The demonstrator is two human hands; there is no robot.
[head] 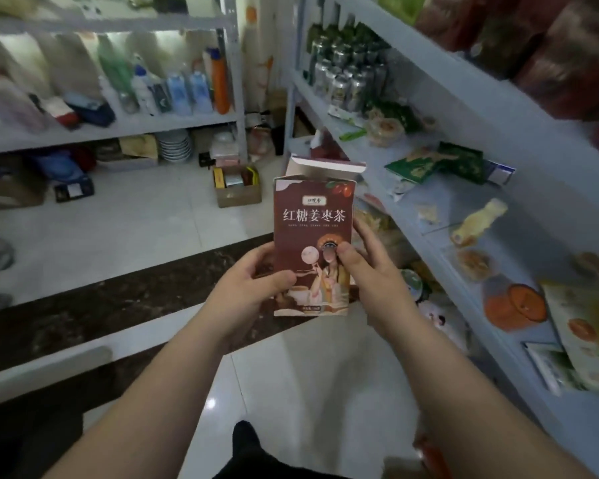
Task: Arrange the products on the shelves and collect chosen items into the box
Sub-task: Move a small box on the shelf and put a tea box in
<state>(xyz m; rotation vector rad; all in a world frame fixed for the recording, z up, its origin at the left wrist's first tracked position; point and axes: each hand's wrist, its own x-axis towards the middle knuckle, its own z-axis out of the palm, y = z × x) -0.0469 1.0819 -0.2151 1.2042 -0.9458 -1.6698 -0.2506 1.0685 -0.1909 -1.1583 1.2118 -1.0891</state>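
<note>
Our left hand point(253, 285) and right hand point(372, 283) hold the maroon tea box point(313, 233) upright in the air — thumbs on its front, fingers point(360, 233) curled round its sides, top flap point(325, 165) open, packet-strewn shelf point(440, 198) just right of it, farther — cardboard box point(237, 199) on the floor point(135, 216), bottles point(184, 91) beyond

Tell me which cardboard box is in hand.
The maroon cardboard tea carton, top flap open, gripped by the left hand and right hand; the plain brown cardboard box sits on the floor, apart.
</note>
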